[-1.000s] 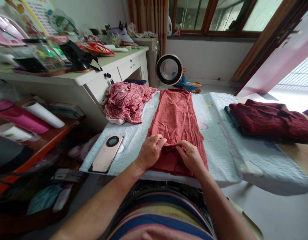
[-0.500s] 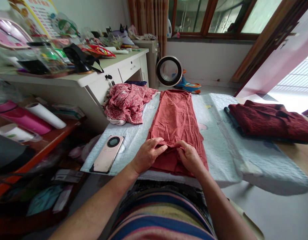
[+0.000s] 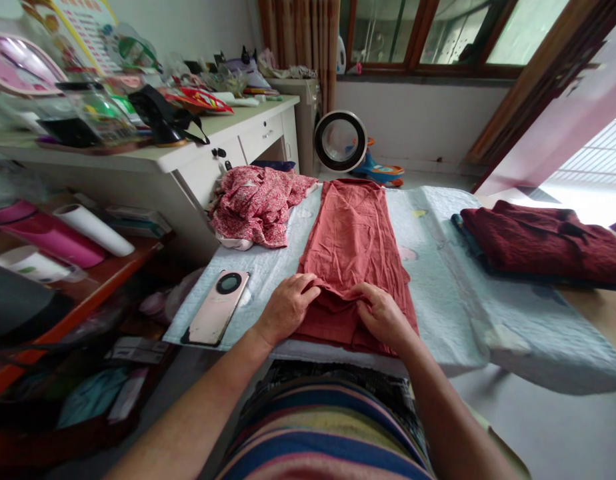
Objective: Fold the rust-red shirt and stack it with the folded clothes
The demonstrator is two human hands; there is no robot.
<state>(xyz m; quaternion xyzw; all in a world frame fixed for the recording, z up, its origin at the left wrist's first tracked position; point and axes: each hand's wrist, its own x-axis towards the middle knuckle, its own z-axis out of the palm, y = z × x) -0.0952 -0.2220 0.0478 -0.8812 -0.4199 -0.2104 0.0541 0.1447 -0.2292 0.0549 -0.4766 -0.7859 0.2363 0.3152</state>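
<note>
Working from far away, I have the left hand (image 3: 287, 307) and right hand (image 3: 385, 315) both pinching a lifted edge of the red cloth (image 3: 352, 233), mid-frame — if one pulls harder, I think wrinkles could bunch up and turn it crooked.

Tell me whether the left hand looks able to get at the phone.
Likely yes: only the blue cover lies between the phone and left hand, though its fingers hold the red garment.
</note>
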